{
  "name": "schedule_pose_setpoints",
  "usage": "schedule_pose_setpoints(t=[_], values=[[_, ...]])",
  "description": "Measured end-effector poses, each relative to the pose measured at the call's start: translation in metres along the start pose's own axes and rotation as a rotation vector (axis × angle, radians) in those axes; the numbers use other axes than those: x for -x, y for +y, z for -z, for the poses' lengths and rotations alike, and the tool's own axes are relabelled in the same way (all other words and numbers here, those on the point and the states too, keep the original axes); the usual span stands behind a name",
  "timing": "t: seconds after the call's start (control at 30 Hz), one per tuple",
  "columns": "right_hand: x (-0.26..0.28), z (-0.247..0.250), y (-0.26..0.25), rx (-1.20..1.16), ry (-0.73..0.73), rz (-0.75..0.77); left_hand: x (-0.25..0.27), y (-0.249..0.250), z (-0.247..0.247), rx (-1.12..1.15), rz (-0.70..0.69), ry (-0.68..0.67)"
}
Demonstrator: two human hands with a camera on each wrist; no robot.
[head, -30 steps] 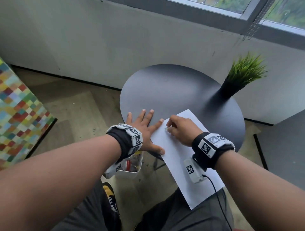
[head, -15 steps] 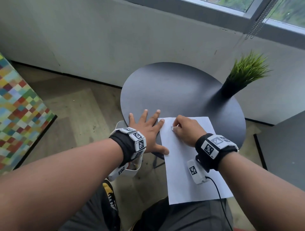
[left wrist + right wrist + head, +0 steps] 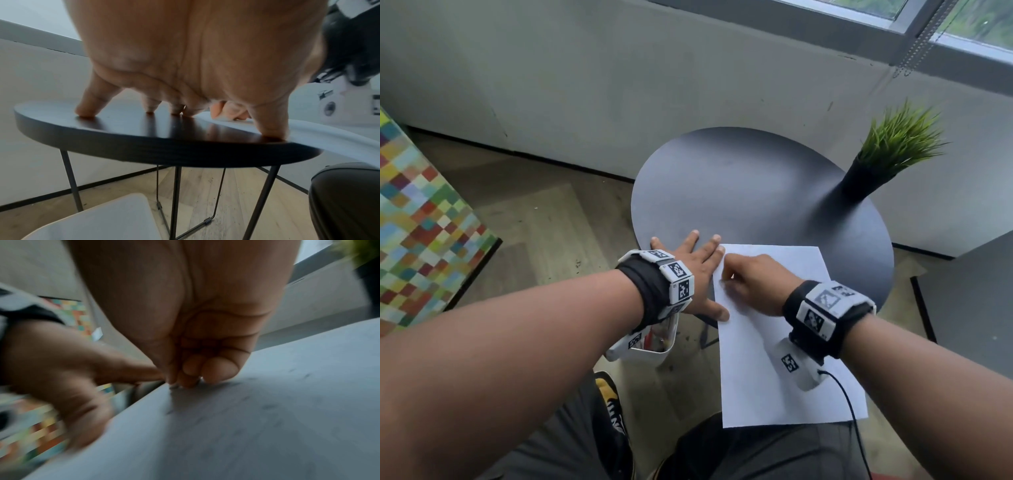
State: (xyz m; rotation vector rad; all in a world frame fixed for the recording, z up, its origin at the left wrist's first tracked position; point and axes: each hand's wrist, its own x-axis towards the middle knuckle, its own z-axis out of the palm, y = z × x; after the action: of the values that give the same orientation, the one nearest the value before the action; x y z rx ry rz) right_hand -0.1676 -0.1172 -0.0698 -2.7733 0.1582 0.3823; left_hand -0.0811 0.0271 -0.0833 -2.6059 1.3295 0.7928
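Squaring the white sheet of paper [image 3: 751,394] on the round black side table [image 3: 756,192] appears to be the step in hand. The sheet lies at the near rim, with its near half overhanging the lap. The right hand [image 3: 756,284] is clenched, and its bunched fingertips [image 3: 218,369] pinch the sheet's left edge to steer it. The left hand [image 3: 695,270] lies flat and spread on the tabletop, with its thumb [image 3: 269,123] pressing the same edge as a stop. A potted grass plant [image 3: 893,150] stands well apart.

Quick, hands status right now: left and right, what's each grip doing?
Left hand: open, fingers spread flat on the table, thumb at the edge of the paper.
Right hand: closed, curled fingertips pressing the paper; nothing visibly held.
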Motion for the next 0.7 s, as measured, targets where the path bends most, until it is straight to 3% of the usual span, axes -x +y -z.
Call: schedule_pose_setpoints(t=[0.13, 0.2, 0.27, 0.3, 0.43, 0.5, 0.6, 0.67, 0.7], values=[[-0.014, 0.013, 0.024, -0.001, 0.137, -0.207, 0.000, -0.001, -0.001, -0.015, -0.012, -0.014], [-0.009, 0.005, 0.011, 0.051, 0.108, -0.074, 0.000, -0.001, -0.001, -0.009, -0.015, -0.014], [0.002, -0.002, -0.003, 0.077, -0.010, 0.124, 0.000, -0.001, -0.001, -0.003, -0.016, -0.010], [0.004, 0.001, -0.001, 0.090, -0.049, 0.153, -0.001, -0.001, -0.001, -0.003, -0.016, -0.010], [-0.007, 0.017, 0.028, 0.073, 0.094, -0.111, -0.003, -0.002, -0.002, -0.017, -0.016, -0.023], [-0.003, 0.012, 0.020, 0.086, 0.099, -0.043, -0.003, -0.002, -0.001, -0.019, -0.018, -0.028], [0.016, 0.000, -0.005, 0.086, -0.095, 0.229, -0.003, -0.002, 0.001, -0.016, -0.020, -0.046], [0.010, 0.008, 0.005, 0.105, -0.100, 0.223, -0.004, -0.001, 0.001, -0.024, -0.017, -0.046], [0.004, 0.013, 0.014, 0.120, -0.044, 0.138, -0.004, -0.001, 0.001, -0.027, -0.013, -0.041]])
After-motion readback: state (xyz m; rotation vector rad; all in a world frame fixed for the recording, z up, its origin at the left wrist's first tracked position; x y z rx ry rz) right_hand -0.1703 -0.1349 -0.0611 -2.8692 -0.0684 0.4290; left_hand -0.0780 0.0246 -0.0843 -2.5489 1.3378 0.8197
